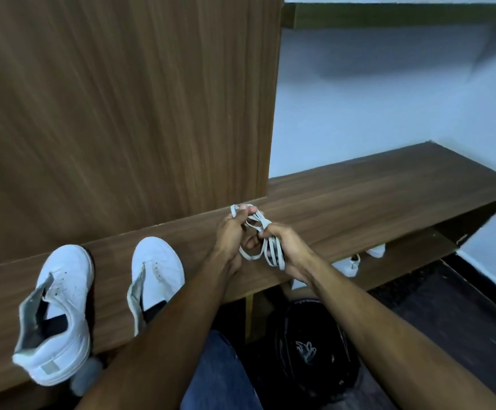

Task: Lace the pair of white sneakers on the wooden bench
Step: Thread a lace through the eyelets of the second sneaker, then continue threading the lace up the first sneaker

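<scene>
Bench: a long wooden bench [359, 190] runs from the lower left to the upper right, against a tall wooden panel [122, 108] and a pale wall [388, 99].
Left sneaker: a white sneaker [57, 309] lies on the bench at the left, toe pointing to the panel, heel hanging over the front edge; its eyelets are bare and the tongue is pulled open.
Right sneaker: a second white sneaker [155, 276] sits just beside it, also unlaced, its heel hidden behind the left forearm.
Laces: a tangle of white laces [266, 247] is held above the bench, to the right of both sneakers and apart from them.
Left hand: the left hand [232, 232] has its fingers curled, the fingertips pinching a loop at the top of the tangle.
Right hand: the right hand [288, 250] is closed around the hanging strands, thumb and forefinger pressed together on the knotted part.
Under the bench: a lower shelf holds other white shoes [351, 264], partly hidden.
Floor: a black bag [314, 350] with a white mark rests by the person's knee in blue jeans [220, 377].
</scene>
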`<act>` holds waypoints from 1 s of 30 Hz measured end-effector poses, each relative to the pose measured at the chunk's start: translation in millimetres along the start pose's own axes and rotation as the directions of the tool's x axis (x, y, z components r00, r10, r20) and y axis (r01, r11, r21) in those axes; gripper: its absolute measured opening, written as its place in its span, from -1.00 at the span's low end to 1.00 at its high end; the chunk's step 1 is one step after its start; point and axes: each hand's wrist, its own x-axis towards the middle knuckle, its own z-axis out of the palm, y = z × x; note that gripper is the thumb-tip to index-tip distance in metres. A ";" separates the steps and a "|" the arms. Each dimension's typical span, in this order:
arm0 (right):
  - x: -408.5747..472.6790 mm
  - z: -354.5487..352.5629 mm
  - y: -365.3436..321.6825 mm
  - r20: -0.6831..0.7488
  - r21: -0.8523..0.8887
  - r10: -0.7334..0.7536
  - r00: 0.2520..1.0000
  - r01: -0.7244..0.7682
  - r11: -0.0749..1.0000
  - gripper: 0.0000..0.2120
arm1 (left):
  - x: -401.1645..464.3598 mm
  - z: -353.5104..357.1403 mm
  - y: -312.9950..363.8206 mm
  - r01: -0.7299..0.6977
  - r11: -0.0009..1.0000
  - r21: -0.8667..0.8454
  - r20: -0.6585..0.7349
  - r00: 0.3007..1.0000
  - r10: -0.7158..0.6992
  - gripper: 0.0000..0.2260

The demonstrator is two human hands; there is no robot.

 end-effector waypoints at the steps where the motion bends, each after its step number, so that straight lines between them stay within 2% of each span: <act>1: -1.2 -4.8 2.4 -0.077 -0.001 0.015 0.997 -0.015 1.000 -0.78 | 1.1 2.3 -8.0 0.032 0.999 -0.024 -0.026 0.999 -0.032 -0.78; 5: -6.8 -42.6 23.8 -0.337 -0.067 0.081 0.938 -0.110 0.992 -0.91 | -0.5 4.2 -54.0 0.214 0.977 0.001 -0.121 0.970 -0.213 -0.80; 7: -11.7 -65.5 41.1 -0.417 -0.036 0.128 0.900 -0.157 0.987 -0.89 | -7.4 2.3 -83.4 0.320 0.940 0.116 -0.132 0.943 -0.305 -0.83; 10: -24.2 -98.0 72.9 -0.493 -0.037 0.206 0.845 -0.257 0.966 -0.85 | -22.8 8.0 -129.1 0.474 0.849 0.232 -0.124 0.881 -0.457 -0.90; 14: -34.6 -127.5 107.0 -0.566 -0.044 0.235 0.790 -0.313 0.949 -0.74 | -26.4 25.9 -174.8 0.561 0.752 0.346 -0.150 0.824 -0.546 -0.94; 19: -43.6 -155.0 133.6 -0.625 -0.245 0.164 0.763 -0.392 0.887 -0.69 | -29.2 44.4 -194.1 0.571 0.585 0.576 -0.123 0.767 -0.629 -0.70; 22: -44.6 -168.3 145.2 -0.575 -0.369 0.195 0.795 -0.465 0.805 -0.84 | -25.7 42.6 -197.4 0.478 0.507 0.717 -0.109 0.795 -0.596 -0.61; 24: -42.8 -175.6 149.3 -0.551 -0.467 0.204 0.810 -0.501 0.728 -0.77 | -19.4 40.7 -194.4 0.420 0.522 0.742 -0.083 0.831 -0.551 -0.70; 26: -42.0 -177.2 146.4 -0.553 -0.496 0.196 0.810 -0.509 0.704 -0.83 | -14.6 39.7 -182.0 0.407 0.549 0.730 -0.087 0.852 -0.516 -0.98; 28: -41.7 -174.8 138.5 -0.562 -0.494 0.156 0.812 -0.481 0.724 -0.86 | -6.5 37.9 -172.0 0.379 0.590 0.713 -0.076 0.878 -0.473 -0.81; 30: -38.6 -169.6 130.9 -0.572 -0.492 0.102 0.814 -0.441 0.750 -0.81 | -2.8 36.5 -158.9 0.332 0.610 0.719 -0.044 0.898 -0.438 -0.84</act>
